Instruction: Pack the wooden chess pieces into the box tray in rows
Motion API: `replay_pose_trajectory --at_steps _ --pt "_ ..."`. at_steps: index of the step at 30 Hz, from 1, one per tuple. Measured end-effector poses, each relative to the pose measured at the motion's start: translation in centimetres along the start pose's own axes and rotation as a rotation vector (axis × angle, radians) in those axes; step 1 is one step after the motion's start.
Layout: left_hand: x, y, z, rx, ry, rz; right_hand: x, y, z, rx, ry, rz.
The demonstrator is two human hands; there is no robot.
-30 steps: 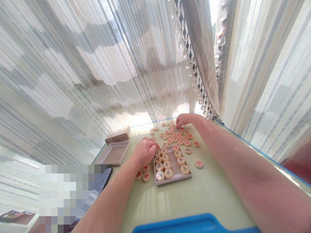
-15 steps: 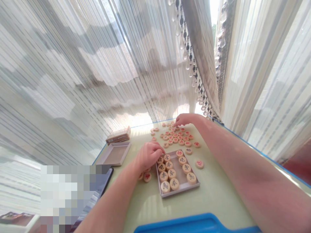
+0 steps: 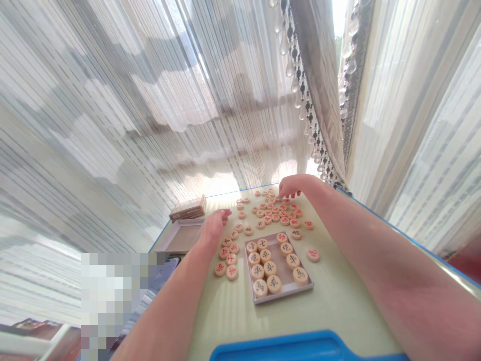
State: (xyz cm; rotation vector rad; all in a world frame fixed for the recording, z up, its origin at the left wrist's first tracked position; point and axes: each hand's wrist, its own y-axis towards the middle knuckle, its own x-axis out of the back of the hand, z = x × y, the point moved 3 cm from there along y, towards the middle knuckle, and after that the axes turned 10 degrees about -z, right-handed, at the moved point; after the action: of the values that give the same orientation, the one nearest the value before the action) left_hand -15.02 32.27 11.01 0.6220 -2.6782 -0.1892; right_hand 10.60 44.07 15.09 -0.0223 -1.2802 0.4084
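Observation:
My left hand (image 3: 217,224) hovers over the table, left of the pieces, its fingers stretched forward and nothing visible in them. Farther back, my right hand (image 3: 290,186) reaches down into the scattered pieces. Its thumb and a finger are at a round wooden Chinese chess piece (image 3: 278,198), while the other fingers hang apart; the grip is partly hidden. In front of me a shallow open box (image 3: 283,297) holds pieces with mostly black characters, in two columns on its left and one on its right. One piece (image 3: 281,237) at its far right corner is red.
Several loose pieces (image 3: 232,272) lie left of the box, and many more (image 3: 275,217) beyond it. A box lid (image 3: 180,235) and a flat carton (image 3: 188,208) are at the left. A blue tray edge (image 3: 278,348) is nearest me. Curtains (image 3: 240,125) hang behind.
My left hand has lifted off the box's far left corner and moved left, uncovering pieces there. My right hand has shifted slightly right among the far pieces. The view has moved a little.

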Motion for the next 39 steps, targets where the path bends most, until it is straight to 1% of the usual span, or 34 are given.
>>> replay_pose_trajectory --at_steps 2,3,8,11,16,19,21,23,25,27,31,34,39 --pt "0.1 0.1 0.1 0.077 -0.087 -0.012 0.0 -0.1 0.2 0.037 -0.003 -0.006" --pt "0.2 0.1 0.0 0.087 -0.097 -0.020 0.0 -0.1 0.3 0.047 -0.009 -0.008" --pt "0.3 0.0 -0.3 0.024 -0.030 0.020 0.4 -0.6 0.9 0.065 -0.046 -0.036" --pt "0.3 -0.2 -0.5 0.031 -0.013 0.025 0.6 -0.8 1.3 0.079 -0.051 -0.044" --pt "0.2 -0.2 -0.5 0.049 -0.014 0.025 0.6 -1.0 1.5 0.063 -0.072 -0.032" --pt "0.3 -0.2 -0.4 0.055 0.041 0.031 0.6 -1.0 1.4 0.040 -0.103 -0.032" --pt "0.3 -0.4 -0.5 0.045 0.114 0.054 0.5 -0.9 1.3 0.029 -0.126 -0.038" --pt "0.2 -0.7 -0.7 0.037 0.177 0.107 0.3 -0.7 1.3 0.045 -0.132 -0.035" --pt "0.0 -1.1 -0.9 0.041 0.208 0.171 0.1 -0.6 1.3 0.072 -0.130 -0.023" --pt "-0.1 -1.4 -1.0 0.049 0.229 0.206 -0.1 -0.4 1.2 0.089 -0.124 -0.015" --pt "-0.2 -1.7 -1.3 0.039 0.264 0.222 -0.2 -0.3 1.2 0.109 -0.123 -0.012" --pt "-0.3 -1.9 -1.5 0.015 0.278 0.236 -0.2 -0.4 1.2 0.089 -0.133 -0.007" --pt "-0.3 -2.0 -1.8 -0.045 0.305 0.224 -0.2 -0.6 1.3 0.066 -0.116 -0.012"
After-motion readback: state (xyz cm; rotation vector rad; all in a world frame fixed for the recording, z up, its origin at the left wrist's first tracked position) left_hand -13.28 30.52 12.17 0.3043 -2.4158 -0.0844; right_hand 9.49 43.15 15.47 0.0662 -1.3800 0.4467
